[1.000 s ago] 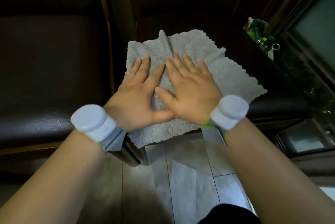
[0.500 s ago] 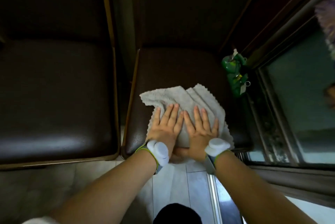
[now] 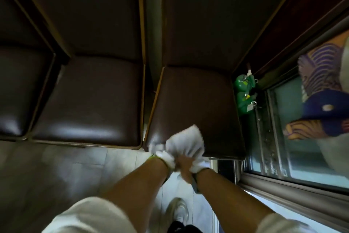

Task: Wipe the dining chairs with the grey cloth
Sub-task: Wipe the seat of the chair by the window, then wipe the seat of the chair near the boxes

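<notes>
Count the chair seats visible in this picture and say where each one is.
3. One seat lies under the cloth; a second seat is left of it; a third seat is cut off at the left edge. More may lie beyond the frame.

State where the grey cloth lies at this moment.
In the head view, the grey cloth sits bunched on the front edge of the right-hand chair seat, held by both hands, left of the green bottles.

Pale short sleeves, white wristbands
</notes>
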Action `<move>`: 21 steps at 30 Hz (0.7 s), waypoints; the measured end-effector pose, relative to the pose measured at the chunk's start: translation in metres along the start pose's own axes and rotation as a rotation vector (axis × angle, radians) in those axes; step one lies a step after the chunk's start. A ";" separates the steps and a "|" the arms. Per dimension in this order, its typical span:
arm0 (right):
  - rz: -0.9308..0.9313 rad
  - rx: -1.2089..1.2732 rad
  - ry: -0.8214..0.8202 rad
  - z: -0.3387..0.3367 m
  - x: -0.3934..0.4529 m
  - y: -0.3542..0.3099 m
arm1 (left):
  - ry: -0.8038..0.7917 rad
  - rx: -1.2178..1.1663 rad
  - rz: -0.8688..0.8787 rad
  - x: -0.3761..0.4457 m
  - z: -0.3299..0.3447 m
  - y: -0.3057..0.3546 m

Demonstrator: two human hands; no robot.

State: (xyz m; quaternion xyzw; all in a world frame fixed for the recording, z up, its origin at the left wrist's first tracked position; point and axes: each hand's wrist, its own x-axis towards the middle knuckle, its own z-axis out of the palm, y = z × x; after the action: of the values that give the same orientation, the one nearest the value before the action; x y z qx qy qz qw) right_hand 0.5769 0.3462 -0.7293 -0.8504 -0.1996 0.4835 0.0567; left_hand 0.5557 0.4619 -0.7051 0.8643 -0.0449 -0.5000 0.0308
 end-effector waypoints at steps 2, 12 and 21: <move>-0.036 0.013 -0.131 0.000 -0.020 -0.016 | -0.042 -0.071 -0.053 -0.031 0.004 -0.005; -0.087 0.566 0.034 0.001 -0.202 -0.018 | -0.038 -0.242 0.000 -0.191 -0.015 0.018; -0.013 0.967 0.269 -0.022 -0.346 0.039 | 0.121 -0.111 0.419 -0.245 -0.076 0.135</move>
State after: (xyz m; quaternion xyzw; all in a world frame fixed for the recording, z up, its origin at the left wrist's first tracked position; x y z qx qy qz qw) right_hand 0.4498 0.1758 -0.4521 -0.7803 0.0512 0.4064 0.4725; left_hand 0.4940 0.3546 -0.4432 0.8616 -0.1938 -0.4314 0.1842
